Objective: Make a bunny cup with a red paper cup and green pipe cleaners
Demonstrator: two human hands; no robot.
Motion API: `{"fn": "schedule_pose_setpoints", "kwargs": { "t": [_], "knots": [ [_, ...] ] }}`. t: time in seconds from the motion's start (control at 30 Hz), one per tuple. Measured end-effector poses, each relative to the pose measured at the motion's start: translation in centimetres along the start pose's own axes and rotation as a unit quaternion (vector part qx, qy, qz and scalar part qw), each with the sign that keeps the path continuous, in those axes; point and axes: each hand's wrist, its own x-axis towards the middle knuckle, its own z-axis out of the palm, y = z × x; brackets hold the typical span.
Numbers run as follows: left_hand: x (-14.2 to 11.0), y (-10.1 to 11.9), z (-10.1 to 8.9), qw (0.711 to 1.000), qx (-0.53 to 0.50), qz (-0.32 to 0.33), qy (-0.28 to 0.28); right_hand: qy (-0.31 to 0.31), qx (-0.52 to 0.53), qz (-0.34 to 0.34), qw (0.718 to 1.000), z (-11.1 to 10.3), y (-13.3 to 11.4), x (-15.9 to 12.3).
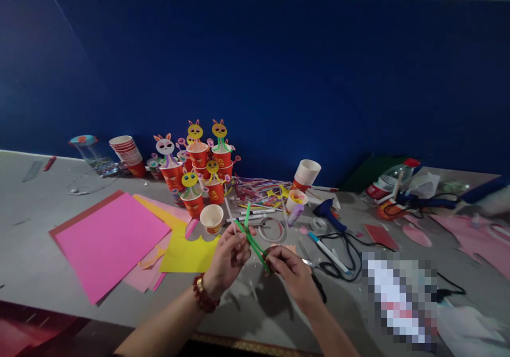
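Left hand (229,253) pinches the green strips (255,244) near their crossing, together with a pale stick (229,211); right hand (289,269) grips their lower end, above the table (131,309). Probably the strips are being twisted together; next move seems to need steady fingers.

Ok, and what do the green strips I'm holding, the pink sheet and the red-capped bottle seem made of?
Green strips: maybe plastic or fuzzy wire; slim, but surface too small to tell. Pink sheet: probably matte paper; flat, crisp edges. Red-capped bottle: likely clear, glossy plastic; see-through, with highlights.
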Motion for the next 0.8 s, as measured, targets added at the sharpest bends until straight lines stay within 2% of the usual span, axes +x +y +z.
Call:
{"fn": "schedule_pose_setpoints", "kwargs": {
  "t": [0.1, 0.23, 0.33, 0.43, 0.53, 0.57, 0.63, 0.73, 0.8],
  "knots": [
    [0.2, 0.2, -0.4, 1.0, -0.02, -0.001, -0.001, 0.04, -0.003, -0.012, 0.999, -1.0, -0.3, 0.3],
    [0.2, 0.3, -0.7, 1.0, -0.025, 0.004, -0.005, 0.113, -0.133, -0.073, 0.982, -3.4, 0.2, 1.3],
    [0.2, 0.2, -0.9, 0.999, -0.034, 0.005, -0.01, 0.114, -0.265, -0.1, 0.952, -4.8, 1.0, 1.5],
    [0.2, 0.1, -0.9, 0.999, -0.047, 0.004, -0.011, 0.102, -0.404, -0.145, 0.898, -5.2, 1.2, 1.1],
    [0.2, 0.3, -0.8, 0.998, -0.054, 0.001, -0.011, 0.093, -0.445, -0.153, 0.877, -4.7, 1.0, 0.4],
    [0.2, 0.4, -0.7, 0.998, -0.057, 0.001, -0.012, 0.084, -0.437, -0.146, 0.883, -4.4, 0.9, 0.2],
    [0.1, 0.5, -0.4, 0.998, -0.062, 0.001, -0.014, 0.05, -0.367, -0.121, 0.921, -3.2, 1.0, -0.1],
    [0.0, 0.3, -0.1, 0.998, -0.061, 0.008, -0.015, -0.026, -0.132, -0.072, 0.988, -0.7, 1.5, -0.4],
    [-0.2, -0.1, 0.0, 0.998, -0.055, 0.017, -0.021, -0.016, 0.02, -0.041, 0.999, 1.1, 1.8, -0.4]
  ]
}}
